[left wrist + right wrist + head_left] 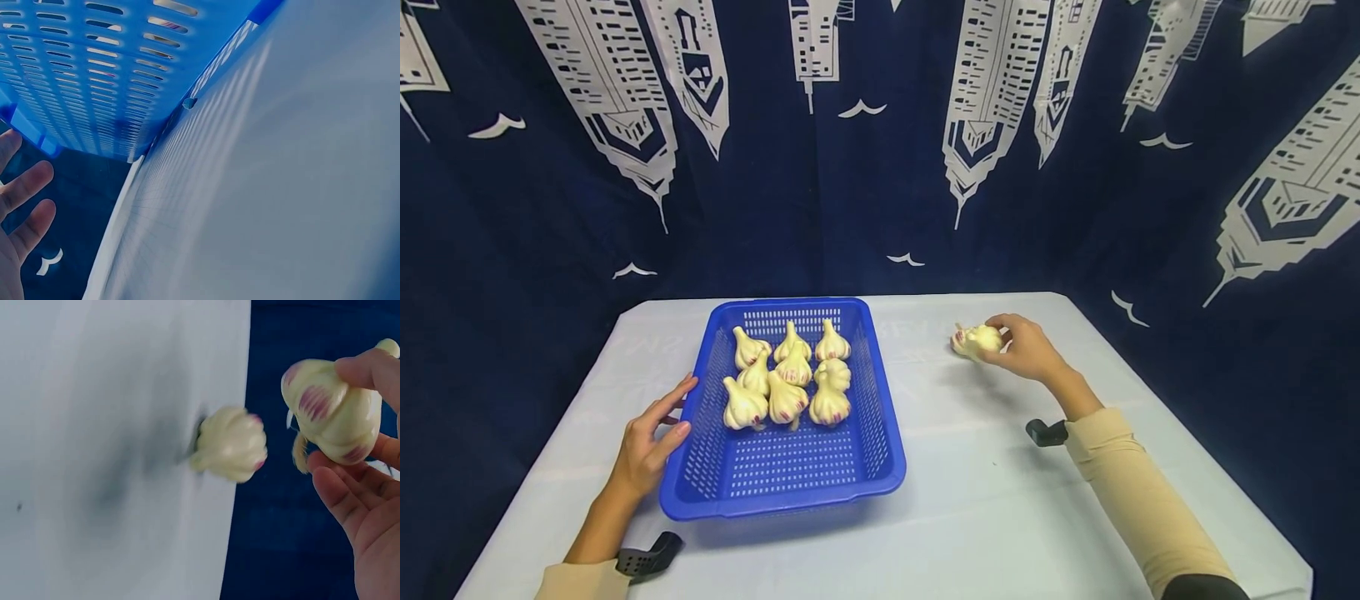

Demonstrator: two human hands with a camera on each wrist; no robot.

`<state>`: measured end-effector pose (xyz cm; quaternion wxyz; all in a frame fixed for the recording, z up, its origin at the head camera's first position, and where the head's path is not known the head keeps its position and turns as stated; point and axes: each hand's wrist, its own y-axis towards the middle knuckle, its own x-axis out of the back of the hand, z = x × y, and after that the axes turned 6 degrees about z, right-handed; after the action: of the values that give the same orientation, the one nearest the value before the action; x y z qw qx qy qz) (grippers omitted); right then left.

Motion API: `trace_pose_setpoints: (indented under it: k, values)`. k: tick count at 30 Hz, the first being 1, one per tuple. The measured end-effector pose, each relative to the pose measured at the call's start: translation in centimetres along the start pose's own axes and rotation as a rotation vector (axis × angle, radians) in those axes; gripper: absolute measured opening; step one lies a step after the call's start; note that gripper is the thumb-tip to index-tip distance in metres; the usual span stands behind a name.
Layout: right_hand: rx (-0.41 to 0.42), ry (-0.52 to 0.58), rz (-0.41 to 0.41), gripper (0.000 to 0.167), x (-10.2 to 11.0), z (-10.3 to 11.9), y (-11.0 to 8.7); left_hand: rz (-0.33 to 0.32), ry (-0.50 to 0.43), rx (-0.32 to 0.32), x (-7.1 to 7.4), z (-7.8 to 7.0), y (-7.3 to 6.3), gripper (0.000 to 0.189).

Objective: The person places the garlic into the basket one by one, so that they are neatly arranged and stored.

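Observation:
A garlic bulb [340, 412] with purple streaks is held in my right hand [1026, 350], between thumb and fingers, over the right part of the table. Beyond it a second garlic bulb [230, 445] lies on the white cloth; in the head view the two overlap. On the left stands a blue plastic basket [790, 492] with several garlic bulbs [787, 398] grouped in its middle and far part. My left hand [643, 450] is at the basket's left rim, thumb and fingertips right at the edge, fingers fairly straight in the left wrist view.
A white cloth covers the table [955, 500]. Behind it hangs a dark blue curtain [850, 192] printed with white buildings and birds. Black wrist devices show on both of the person's arms, below beige sleeves [1142, 500].

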<state>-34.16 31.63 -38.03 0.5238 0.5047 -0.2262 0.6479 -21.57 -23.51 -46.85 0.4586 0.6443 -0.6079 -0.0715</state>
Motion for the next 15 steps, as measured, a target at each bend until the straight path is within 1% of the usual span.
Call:
trace_pose_setpoints:
  k: [8,15]
  values:
    - [-0.001,0.089,0.000,0.052,0.6,2.5,0.3,0.004,0.008,0.013,0.0,-0.1,0.1,0.058]
    - [0.036,0.136,-0.017,0.048,0.9,4.2,0.6,-0.002,0.000,0.006,0.0,0.0,0.1,0.058]
